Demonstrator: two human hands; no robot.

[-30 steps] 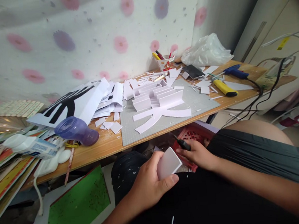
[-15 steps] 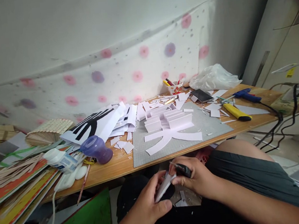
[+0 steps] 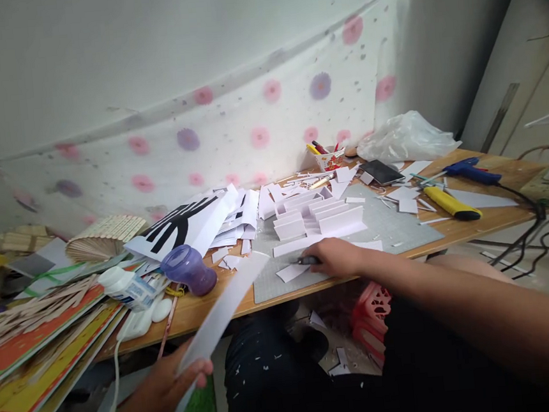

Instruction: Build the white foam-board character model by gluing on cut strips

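My left hand, at the lower left, grips a long white strip of card or thin board between thumb and fingers. The strip slants up to the mat's left side. On the grey cutting mat rests my right hand, closed around a craft knife with a dark handle; its thin tip points left. Under and beside that hand lies a flat white character-shaped cutout, partly hidden. Just behind stand upright white strips built into folded walls.
A purple jar and a white bottle stand left, near printed sheets. To the right lie a yellow-handled cutter, a blue glue gun with its cord, a black phone-like slab and paper scraps. A pen cup stands behind.
My hands have parted. The right went up from my lap onto the mat with the knife; the left moved left and now holds a long strip, where both held a small white piece before.
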